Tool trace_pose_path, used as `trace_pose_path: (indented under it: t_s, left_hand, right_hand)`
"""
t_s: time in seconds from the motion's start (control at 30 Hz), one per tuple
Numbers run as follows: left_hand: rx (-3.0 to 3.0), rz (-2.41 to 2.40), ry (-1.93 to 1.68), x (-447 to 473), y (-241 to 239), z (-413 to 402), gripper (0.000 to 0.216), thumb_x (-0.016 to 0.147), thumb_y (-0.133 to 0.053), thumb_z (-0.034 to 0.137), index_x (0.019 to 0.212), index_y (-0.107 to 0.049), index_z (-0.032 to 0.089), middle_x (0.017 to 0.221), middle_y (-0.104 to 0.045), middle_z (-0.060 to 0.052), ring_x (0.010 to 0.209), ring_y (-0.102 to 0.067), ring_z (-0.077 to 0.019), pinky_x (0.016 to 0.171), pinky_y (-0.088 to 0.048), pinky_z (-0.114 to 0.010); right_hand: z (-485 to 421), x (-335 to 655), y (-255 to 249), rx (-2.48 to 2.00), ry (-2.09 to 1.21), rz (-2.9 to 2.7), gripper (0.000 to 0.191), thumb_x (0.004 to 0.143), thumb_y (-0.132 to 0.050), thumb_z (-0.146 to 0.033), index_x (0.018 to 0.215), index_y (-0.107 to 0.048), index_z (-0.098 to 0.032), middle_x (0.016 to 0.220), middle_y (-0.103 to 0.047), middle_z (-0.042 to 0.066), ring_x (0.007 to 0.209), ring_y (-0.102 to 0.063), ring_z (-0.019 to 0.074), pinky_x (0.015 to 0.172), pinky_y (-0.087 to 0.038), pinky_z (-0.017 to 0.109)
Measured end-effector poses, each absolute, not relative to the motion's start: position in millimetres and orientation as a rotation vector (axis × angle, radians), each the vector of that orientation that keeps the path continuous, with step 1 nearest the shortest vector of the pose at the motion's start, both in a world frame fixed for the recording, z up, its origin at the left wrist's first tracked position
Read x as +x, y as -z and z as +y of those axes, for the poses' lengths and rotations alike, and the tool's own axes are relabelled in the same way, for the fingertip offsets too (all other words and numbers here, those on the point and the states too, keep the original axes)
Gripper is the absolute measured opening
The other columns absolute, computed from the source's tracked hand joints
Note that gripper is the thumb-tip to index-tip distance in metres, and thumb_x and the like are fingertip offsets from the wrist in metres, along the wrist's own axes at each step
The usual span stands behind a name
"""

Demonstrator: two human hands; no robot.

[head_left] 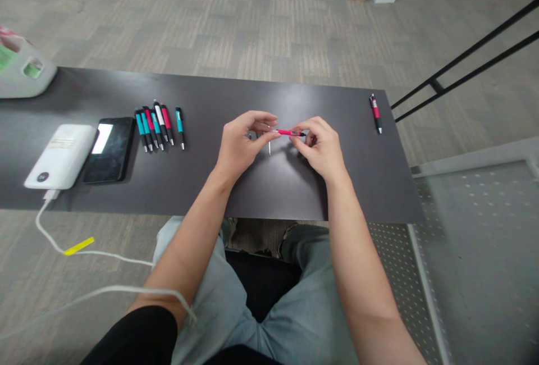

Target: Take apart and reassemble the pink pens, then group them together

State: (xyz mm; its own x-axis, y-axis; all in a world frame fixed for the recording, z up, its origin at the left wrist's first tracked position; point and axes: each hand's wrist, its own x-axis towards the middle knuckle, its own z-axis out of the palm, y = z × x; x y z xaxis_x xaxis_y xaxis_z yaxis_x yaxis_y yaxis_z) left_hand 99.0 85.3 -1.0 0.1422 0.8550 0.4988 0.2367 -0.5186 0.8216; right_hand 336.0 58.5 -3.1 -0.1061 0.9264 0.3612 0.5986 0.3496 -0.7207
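Observation:
A pink pen barrel [287, 132] with a dark end is held level above the dark table, between my two hands. The fingertips of my left hand [238, 143] pinch its left end. At the right, my right hand [323, 146] has its thumb and fingers closed around the dark end. Below and between the hands shows a thin pale stick-like piece [269, 148], perhaps a refill; its upper part is hidden. A small greyish bit shows by my left fingers, too small to name.
Several teal, pink and white pens [155, 126] lie grouped on the left, with one teal pen [180, 128] beside them. A phone [110, 151] and a cabled white power bank [61, 154] are farther left. Another pink pen [375, 113] lies near the table's right edge.

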Motion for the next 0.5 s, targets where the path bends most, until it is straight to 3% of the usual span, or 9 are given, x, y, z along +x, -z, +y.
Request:
trace_pose_path:
  t_s: [0.37, 0.5]
  left_hand:
    - [1.821, 0.971, -1.376, 100.5, 0.4, 85.1, 0.044, 0.086, -0.109, 0.053, 0.11, -0.083, 0.026, 0.1, -0.087, -0.004, 0.09, -0.084, -0.0245, 0.091, -0.072, -0.042]
    - [1.772, 0.981, -1.349, 102.1, -0.7, 84.9, 0.043, 0.09, -0.106, 0.058, 0.105, -0.081, 0.027, 0.101, -0.086, -0.004, 0.094, -0.084, -0.0239, 0.093, -0.072, -0.041]
  right_hand:
    - [50.0, 328.6, -9.1, -1.409, -0.675, -1.811, 0.026, 0.104, -0.085, -0.059, 0.11, -0.085, -0.033, 0.117, -0.083, 0.008, 0.078, -0.066, 0.0262, 0.084, -0.064, 0.048]
    - [46.2, 321.3, -15.5, -1.378, -0.706, -1.809, 0.027, 0.105, -0.084, -0.059, 0.116, -0.083, -0.034, 0.119, -0.085, 0.008, 0.079, -0.068, 0.0266, 0.087, -0.065, 0.048]
